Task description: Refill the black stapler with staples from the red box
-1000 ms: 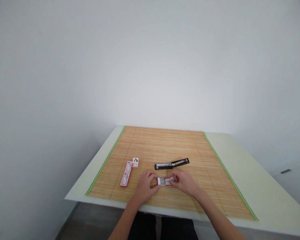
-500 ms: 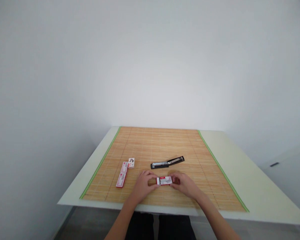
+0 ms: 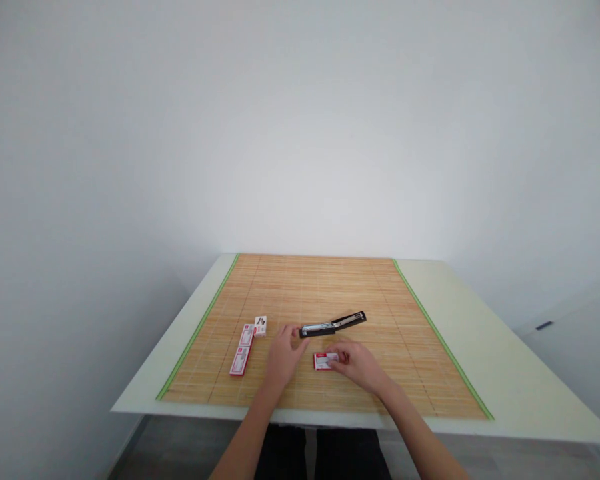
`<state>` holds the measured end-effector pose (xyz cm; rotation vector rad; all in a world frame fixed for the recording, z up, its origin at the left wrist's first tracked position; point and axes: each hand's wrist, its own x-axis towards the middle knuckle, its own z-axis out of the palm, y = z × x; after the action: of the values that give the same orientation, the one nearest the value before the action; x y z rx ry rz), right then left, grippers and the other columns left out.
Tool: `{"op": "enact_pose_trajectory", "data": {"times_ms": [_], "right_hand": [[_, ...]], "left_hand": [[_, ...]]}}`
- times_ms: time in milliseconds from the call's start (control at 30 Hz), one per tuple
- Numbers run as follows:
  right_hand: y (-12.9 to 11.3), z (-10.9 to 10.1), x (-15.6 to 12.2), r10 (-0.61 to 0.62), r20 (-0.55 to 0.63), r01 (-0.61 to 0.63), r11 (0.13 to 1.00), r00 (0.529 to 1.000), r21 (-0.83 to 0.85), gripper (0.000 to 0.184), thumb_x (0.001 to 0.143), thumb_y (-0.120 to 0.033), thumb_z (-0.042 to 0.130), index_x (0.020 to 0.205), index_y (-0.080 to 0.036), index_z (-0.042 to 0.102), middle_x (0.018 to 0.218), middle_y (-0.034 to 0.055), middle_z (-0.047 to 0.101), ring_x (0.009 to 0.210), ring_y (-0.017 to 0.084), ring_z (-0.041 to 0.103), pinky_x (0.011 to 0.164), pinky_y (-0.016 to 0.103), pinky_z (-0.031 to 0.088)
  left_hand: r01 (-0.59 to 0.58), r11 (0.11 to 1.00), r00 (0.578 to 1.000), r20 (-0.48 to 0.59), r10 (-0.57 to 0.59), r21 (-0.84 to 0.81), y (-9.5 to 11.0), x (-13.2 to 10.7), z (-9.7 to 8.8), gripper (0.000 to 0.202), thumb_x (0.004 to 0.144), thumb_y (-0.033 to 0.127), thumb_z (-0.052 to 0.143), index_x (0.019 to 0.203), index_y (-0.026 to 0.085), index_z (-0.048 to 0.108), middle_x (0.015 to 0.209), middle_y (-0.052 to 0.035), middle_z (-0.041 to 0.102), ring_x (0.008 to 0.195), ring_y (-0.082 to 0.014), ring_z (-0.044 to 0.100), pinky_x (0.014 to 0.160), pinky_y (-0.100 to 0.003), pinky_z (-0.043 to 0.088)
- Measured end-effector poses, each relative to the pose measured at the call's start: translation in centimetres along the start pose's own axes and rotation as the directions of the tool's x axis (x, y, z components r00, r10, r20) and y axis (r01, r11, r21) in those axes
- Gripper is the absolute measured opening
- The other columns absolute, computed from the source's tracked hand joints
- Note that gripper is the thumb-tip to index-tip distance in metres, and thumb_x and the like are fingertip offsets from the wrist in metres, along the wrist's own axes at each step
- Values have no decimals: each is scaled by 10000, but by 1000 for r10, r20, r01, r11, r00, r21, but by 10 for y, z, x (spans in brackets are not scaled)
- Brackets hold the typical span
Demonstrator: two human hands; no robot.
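My left hand (image 3: 284, 348) is loosely open at centre frame, fingertips at the left end of the stapler (image 3: 333, 325). Its long axis runs left to right, just above both hands. My right hand (image 3: 359, 363) pinches the box (image 3: 322, 361) on the mat (image 3: 410, 347), just below the stapler.

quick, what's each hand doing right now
Left hand: at the black stapler's end, grip cannot be told.
Right hand: holding the small staple box.
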<state>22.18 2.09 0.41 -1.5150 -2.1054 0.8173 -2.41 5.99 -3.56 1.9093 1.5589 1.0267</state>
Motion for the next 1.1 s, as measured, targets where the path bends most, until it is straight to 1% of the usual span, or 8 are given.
{"op": "enact_pose_trajectory", "data": {"times_ms": [67, 167, 233, 400, 567, 767, 933, 1100], "right_hand": [[-5, 2, 3, -5, 15, 6, 999, 1000, -36, 176, 853, -288, 700, 1012, -283, 776, 845, 9, 704, 756, 174, 610, 706, 263, 406], [-10, 4, 8, 3, 26, 0, 996, 1000, -92, 136, 836, -263, 698, 946, -270, 776, 796, -1, 698, 726, 164, 600, 668, 251, 373], [-12, 3, 14, 0, -4, 0, 994, 1000, -113, 122, 840, -272, 690, 931, -258, 769, 763, -6, 686, 701, 156, 589, 644, 246, 354], [-12, -1, 34, 9, -102, -21, 992, 995, -124, 173, 874, -318, 661, 994, -250, 765, 727, -12, 657, 674, 147, 573, 636, 239, 358], [-11, 2, 46, 9, -90, -21, 991, 996, -133, 177, 876, -332, 659, 991, -254, 769, 728, -8, 667, 686, 153, 581, 644, 240, 362], [-13, 4, 45, 10, -74, -21, 990, 997, -142, 183, 878, -332, 649, 994, -246, 760, 718, -12, 650, 684, 154, 574, 646, 243, 361], [-13, 3, 43, 11, -67, -21, 989, 998, -144, 204, 884, -323, 634, 1031, -239, 748, 734, -11, 649, 688, 154, 568, 653, 245, 362], [-17, 2, 44, 24, -56, -32, 987, 998, -158, 191, 882, -329, 635, 1008, -239, 747, 724, -9, 639, 688, 157, 562, 633, 245, 346]], "left_hand": [[-33, 999, 999, 32, 32, 33, -3, 12, 4, 417, 883, 351, 701, 1286, 277, 626, 1160, -50, 630, 1072, -238, 587, 943, -373, 455], [-76, 996, 990, 120, 69, 50, -7, 21, 7, 318, 888, 342, 698, 1201, 283, 679, 1124, -50, 642, 1057, -242, 586, 926, -371, 450], [-109, 993, 983, 154, 101, 44, -10, 21, 6, 265, 892, 368, 704, 1145, 289, 706, 1089, -44, 653, 1046, -244, 583, 917, -366, 441], [-169, 984, 963, 223, 152, 59, -12, 8, 4, 283, 896, 460, 707, 1139, 316, 727, 1094, -40, 661, 1043, -253, 569, 892, -363, 412], [-159, 984, 963, 231, 138, 77, -8, 2, 2, 310, 894, 481, 706, 1164, 332, 726, 1119, -34, 662, 1081, -255, 552, 900, -360, 388], [-130, 989, 969, 222, 110, 76, -3, 3, 0, 319, 885, 491, 713, 1148, 313, 738, 1078, -42, 662, 1056, -257, 544, 913, -367, 376], [-132, 989, 970, 212, 116, 65, -2, 2, -1, 305, 870, 462, 742, 1140, 319, 737, 1046, -32, 658, 1027, -251, 540, 894, -358, 376], [-127, 990, 972, 205, 111, 65, -1, 1, -1, 295, 876, 461, 737, 1134, 317, 736, 1019, -32, 656, 1010, -252, 536, 880, -355, 372]]}}
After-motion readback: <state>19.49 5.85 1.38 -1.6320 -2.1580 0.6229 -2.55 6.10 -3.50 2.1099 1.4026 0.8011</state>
